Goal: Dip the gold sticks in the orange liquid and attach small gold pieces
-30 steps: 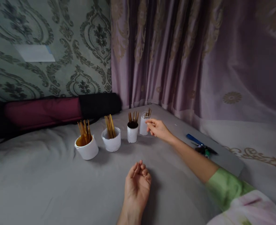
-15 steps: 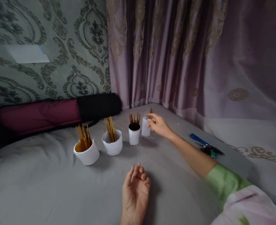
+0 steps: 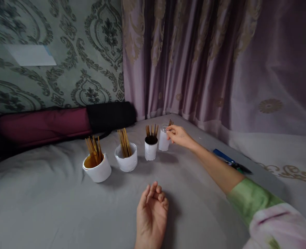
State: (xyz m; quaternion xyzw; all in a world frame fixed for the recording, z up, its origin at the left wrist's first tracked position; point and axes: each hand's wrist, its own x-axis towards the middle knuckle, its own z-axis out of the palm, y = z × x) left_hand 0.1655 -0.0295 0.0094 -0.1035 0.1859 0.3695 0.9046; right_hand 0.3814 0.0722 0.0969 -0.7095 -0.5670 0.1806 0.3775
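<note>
Four white cups with thin brown sticks stand in a row on a grey sheet (image 3: 51, 200): a wide cup with a yellow inside (image 3: 97, 168), a second wide cup (image 3: 127, 159), a narrow cup with a dark inside (image 3: 151, 147) and a small clear-topped jar (image 3: 164, 139). My right hand (image 3: 178, 135) reaches out to the jar, its fingertips pinched at the jar's rim by the sticks; what they pinch is too small to name. My left hand (image 3: 151, 214) rests palm up on the sheet in front, fingers loosely curled, holding nothing.
A maroon and black bolster (image 3: 59, 122) lies along the patterned wall behind the cups. Purple curtains (image 3: 207, 62) hang at the back and right. A blue-handled tool (image 3: 229, 161) lies on the sheet to the right of my forearm.
My right hand has moved forward from just short of the jar up to its rim. The left hand has stayed put.
</note>
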